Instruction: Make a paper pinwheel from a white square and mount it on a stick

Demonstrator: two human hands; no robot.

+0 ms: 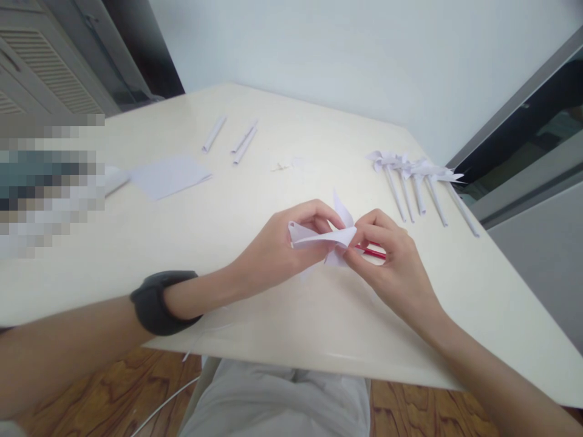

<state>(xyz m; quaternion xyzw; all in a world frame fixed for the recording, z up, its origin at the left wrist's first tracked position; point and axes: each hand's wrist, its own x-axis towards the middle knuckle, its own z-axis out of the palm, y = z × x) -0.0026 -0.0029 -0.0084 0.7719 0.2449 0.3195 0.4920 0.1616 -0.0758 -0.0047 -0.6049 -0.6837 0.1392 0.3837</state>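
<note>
Both my hands hold a white paper pinwheel [325,238] with curled blades, raised a little above the table. My left hand [291,243] wraps round one side of it, thumb and fingers closed on the paper. At its right edge my right hand [392,249] pinches the paper between thumb and fingertips. A slim red stick, perhaps a pen [374,251], shows behind the right fingers; whether the hand holds it I cannot tell. The middle of the pinwheel is partly hidden by my fingers.
Several finished paper pinwheels [421,167] on rolled sticks lie at the right. Rolled paper tubes [246,142] lie at the back left, near a stack of paper sheets [168,176]. Small scraps [280,166] sit mid-table. The white table [273,328] meets a wall behind.
</note>
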